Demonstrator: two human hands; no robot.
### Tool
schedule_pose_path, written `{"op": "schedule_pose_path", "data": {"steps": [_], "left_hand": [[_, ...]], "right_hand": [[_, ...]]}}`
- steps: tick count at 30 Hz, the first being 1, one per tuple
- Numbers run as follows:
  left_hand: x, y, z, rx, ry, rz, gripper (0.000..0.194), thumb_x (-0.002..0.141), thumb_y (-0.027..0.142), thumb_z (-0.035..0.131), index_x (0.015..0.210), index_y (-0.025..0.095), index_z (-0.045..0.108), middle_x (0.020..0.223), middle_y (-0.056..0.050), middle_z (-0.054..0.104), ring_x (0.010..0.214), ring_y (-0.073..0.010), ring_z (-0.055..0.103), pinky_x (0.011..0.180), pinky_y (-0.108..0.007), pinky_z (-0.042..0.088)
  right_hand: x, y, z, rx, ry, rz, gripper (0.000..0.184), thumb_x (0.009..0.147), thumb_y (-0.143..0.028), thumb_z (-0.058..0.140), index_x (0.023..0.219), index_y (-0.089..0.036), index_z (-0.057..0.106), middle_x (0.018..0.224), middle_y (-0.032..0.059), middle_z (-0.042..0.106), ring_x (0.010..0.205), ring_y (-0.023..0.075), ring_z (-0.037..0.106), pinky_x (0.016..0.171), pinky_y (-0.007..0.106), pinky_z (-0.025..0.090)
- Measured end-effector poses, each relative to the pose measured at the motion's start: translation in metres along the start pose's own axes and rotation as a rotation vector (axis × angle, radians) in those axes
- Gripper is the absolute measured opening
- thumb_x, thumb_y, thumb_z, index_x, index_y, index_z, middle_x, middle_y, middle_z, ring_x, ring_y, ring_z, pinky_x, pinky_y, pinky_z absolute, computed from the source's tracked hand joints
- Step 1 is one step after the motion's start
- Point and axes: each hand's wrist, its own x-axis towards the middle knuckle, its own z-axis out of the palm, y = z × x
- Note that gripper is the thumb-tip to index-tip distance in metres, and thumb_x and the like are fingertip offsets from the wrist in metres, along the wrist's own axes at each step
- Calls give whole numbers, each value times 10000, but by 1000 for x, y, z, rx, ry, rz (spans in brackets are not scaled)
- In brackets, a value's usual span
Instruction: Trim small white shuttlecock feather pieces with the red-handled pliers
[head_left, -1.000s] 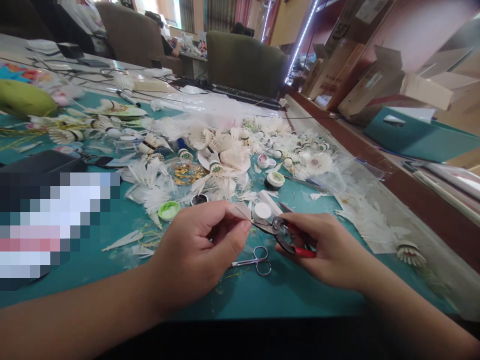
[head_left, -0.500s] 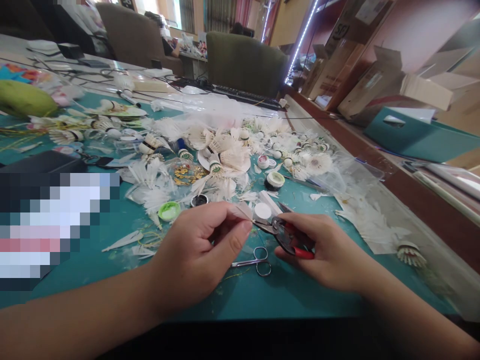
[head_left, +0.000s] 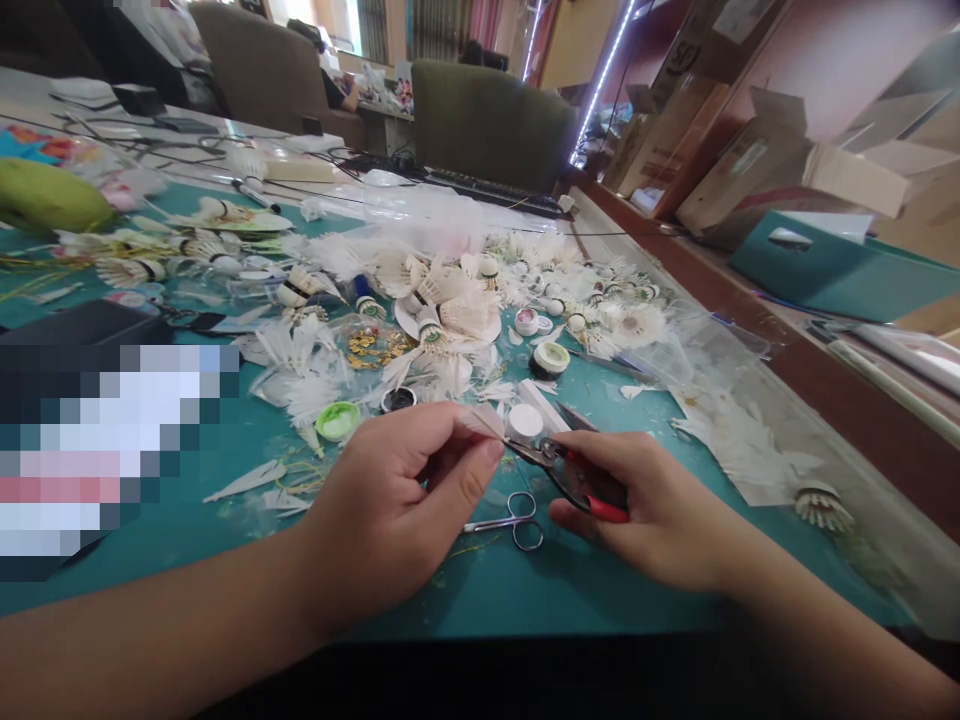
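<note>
Item: left hand [head_left: 397,500], forearm entering from the lower left, wrist low, fingers curled toward the palm. Thumb and forefinger were pinched together on a white feather [head_left: 484,421], which projected just past the fingertips, held above a teal cutting mat [head_left: 570,590].

Item: right hand [head_left: 645,510], forearm entering from the lower right, fingers wrapped closed around red-handled pliers [head_left: 581,485], their steel nose angled up and left toward the feather. The tips touched the feather's lower end beside the left fingertips; whether they were clamped on it could not be told.

The two hands faced each other, close together, both raised off the mat.

Also listed: steel scissors [head_left: 510,522] lying on the mat just below the pliers, loops to the right; a white round lid [head_left: 525,421] just beyond the pliers; a green-rimmed cap [head_left: 337,421] to the left; a heap of white feather shuttlecocks [head_left: 457,320] farther on; one shuttlecock [head_left: 823,507] apart at the right; and a teal box [head_left: 832,270] beyond the table edge.
</note>
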Motion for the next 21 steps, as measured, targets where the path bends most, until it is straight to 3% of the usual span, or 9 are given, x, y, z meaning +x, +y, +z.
{"op": "schedule_pose_path", "data": {"steps": [6,12,21], "left_hand": [[-1,1,0,44,36,18,171,963,203,579,862,183,716,731,-7,743,642,-136,667,578,-235,517],[-3,2,-1,52,50,-3,179,950,222,589,824,198,714,713,-17,758,600,-153,668,513,-260,498],[-2,3,0,65,50,-14,186,954,222,581,816,206,705,700,-11,747,600,-158,658,530,-273,508]], "right_hand": [[-1,-5,2,9,-10,6,303,890,-312,790,799,-220,516,656,-78,472,578,93,353,519,251,289],[-4,-6,4,-80,15,-15,191,931,-249,688,835,-225,524,679,-60,486,592,104,390,536,249,325],[-4,-6,6,-82,32,-5,153,871,-134,655,836,-223,535,664,-68,483,578,101,393,538,252,331]]}}
